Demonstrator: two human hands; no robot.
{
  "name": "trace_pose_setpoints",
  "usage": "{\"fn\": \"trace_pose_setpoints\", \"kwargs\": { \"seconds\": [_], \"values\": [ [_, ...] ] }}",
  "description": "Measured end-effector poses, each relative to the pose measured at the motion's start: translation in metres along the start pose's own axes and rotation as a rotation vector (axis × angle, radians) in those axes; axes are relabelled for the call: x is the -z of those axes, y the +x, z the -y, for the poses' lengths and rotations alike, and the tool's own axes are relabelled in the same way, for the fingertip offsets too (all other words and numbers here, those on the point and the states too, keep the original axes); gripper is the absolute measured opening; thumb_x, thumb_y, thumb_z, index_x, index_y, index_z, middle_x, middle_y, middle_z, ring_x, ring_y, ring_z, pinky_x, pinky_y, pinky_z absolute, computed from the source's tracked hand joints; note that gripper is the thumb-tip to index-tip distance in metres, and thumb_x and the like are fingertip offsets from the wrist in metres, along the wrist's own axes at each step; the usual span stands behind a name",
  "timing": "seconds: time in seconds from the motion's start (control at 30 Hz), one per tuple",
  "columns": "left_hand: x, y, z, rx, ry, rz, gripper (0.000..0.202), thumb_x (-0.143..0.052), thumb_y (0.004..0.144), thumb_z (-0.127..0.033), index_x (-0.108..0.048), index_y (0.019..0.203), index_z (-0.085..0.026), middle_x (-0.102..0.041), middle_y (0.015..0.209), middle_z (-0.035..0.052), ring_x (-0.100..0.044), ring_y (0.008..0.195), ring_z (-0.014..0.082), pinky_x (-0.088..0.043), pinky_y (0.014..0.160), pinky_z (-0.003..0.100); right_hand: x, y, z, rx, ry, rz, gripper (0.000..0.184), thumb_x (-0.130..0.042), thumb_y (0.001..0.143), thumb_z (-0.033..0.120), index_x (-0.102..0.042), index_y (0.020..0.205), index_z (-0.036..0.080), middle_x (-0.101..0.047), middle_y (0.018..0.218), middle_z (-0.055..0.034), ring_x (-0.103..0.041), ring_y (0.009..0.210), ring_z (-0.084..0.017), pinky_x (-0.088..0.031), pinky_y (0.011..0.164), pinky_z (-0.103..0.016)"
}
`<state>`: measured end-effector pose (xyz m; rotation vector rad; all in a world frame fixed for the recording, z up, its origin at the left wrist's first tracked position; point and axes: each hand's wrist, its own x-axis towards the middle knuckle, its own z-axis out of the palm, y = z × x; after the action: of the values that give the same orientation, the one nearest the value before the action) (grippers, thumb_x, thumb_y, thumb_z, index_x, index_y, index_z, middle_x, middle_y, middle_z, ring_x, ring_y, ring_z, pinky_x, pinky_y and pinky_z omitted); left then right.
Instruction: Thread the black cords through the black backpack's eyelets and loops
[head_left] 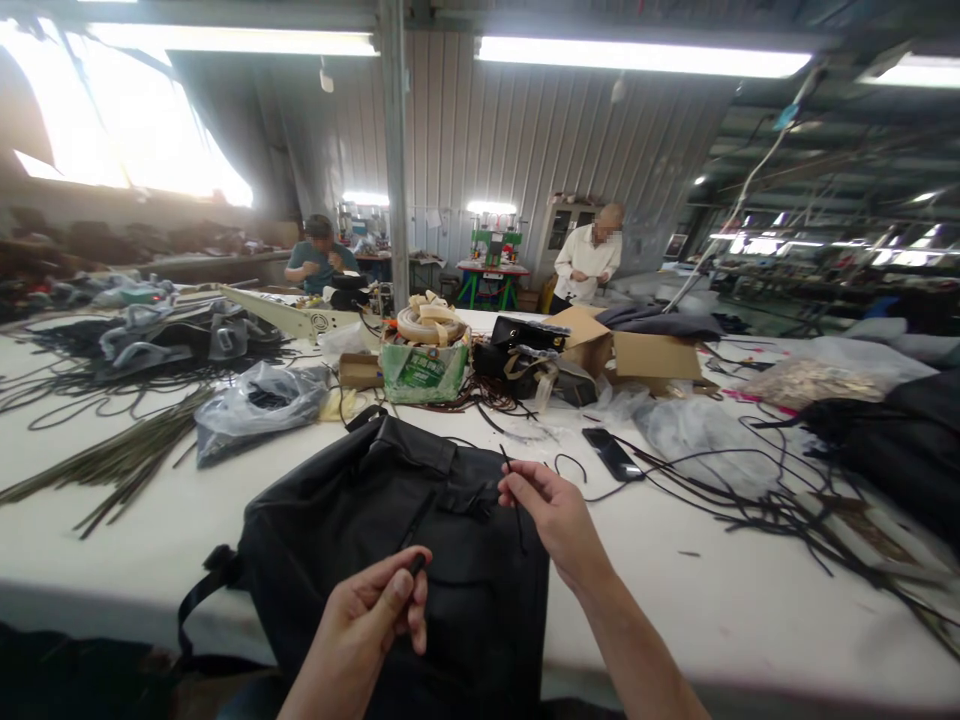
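Observation:
A black backpack (pixel 480 600) lies on the white table in front of me, with a buckle strap hanging off its left side. Over its lower middle, my left hand (pixel 375 610) is closed in a pinch on a small black cord end piece (pixel 417 565), whose exact kind is hard to make out. My right hand (pixel 547 505) is above the bag's right edge, thumb and fingertips pinching a thin black cord (pixel 520 530). That cord's free end dangles down over the bag, and a short tip sticks up above the fingers.
Behind the bag stand a green box (pixel 426 375) with rolled webbing and an open cardboard box (pixel 652 355). A phone (pixel 613 455) and loose black cords (pixel 697 485) lie to the right. Plastic bags (pixel 259 410) and cord bundles are at left. Two people work farther back.

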<state>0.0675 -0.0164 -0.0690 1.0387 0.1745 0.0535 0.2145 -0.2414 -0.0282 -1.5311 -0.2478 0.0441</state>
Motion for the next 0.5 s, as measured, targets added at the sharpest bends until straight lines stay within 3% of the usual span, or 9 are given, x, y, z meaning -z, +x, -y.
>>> {"fn": "trace_pose_setpoints", "kwargs": {
  "seconds": [0.17, 0.27, 0.4, 0.5],
  "values": [
    [-0.005, 0.014, 0.004, 0.006, -0.031, 0.005, 0.059, -0.1, 0.08, -0.054, -0.086, 0.117, -0.011, -0.063, 0.078, 0.0045, -0.055, 0.062, 0.0127, -0.048, 0.052, 0.025, 0.009, -0.004, 0.011, 0.082, -0.037, -0.03, 0.054, -0.083, 0.092, 0.062, -0.079, 0.121, 0.017, -0.081, 0.105, -0.0106, -0.066, 0.076, -0.018, -0.056, 0.073, -0.033],
    [-0.007, 0.025, 0.012, 0.018, -0.104, 0.013, 0.062, -0.103, 0.076, -0.056, -0.087, 0.114, -0.01, -0.061, 0.078, 0.0037, -0.051, 0.061, 0.0105, -0.045, 0.049, 0.022, 0.004, -0.02, 0.011, 0.115, -0.159, 0.026, 0.044, -0.076, 0.1, 0.06, -0.077, 0.118, 0.02, -0.079, 0.097, -0.0067, -0.062, 0.072, -0.017, -0.053, 0.068, -0.031],
    [-0.01, 0.035, 0.02, 0.037, -0.165, 0.002, 0.062, -0.104, 0.075, -0.055, -0.086, 0.112, -0.009, -0.059, 0.079, 0.0028, -0.048, 0.061, 0.0079, -0.041, 0.049, 0.02, -0.008, -0.045, 0.004, 0.243, -0.378, 0.087, 0.031, -0.069, 0.107, 0.052, -0.079, 0.099, 0.023, -0.077, 0.087, -0.0032, -0.068, 0.081, -0.019, -0.054, 0.074, -0.03],
    [-0.012, 0.038, 0.023, 0.046, -0.16, 0.017, 0.061, -0.103, 0.076, -0.054, -0.086, 0.114, -0.008, -0.059, 0.079, 0.0026, -0.047, 0.062, 0.0077, -0.04, 0.049, 0.019, -0.015, -0.056, -0.002, 0.397, -0.42, 0.151, 0.022, -0.064, 0.111, 0.04, -0.08, 0.107, 0.025, -0.078, 0.096, -0.004, -0.072, 0.088, -0.019, -0.056, 0.079, -0.029]
  ]
}}
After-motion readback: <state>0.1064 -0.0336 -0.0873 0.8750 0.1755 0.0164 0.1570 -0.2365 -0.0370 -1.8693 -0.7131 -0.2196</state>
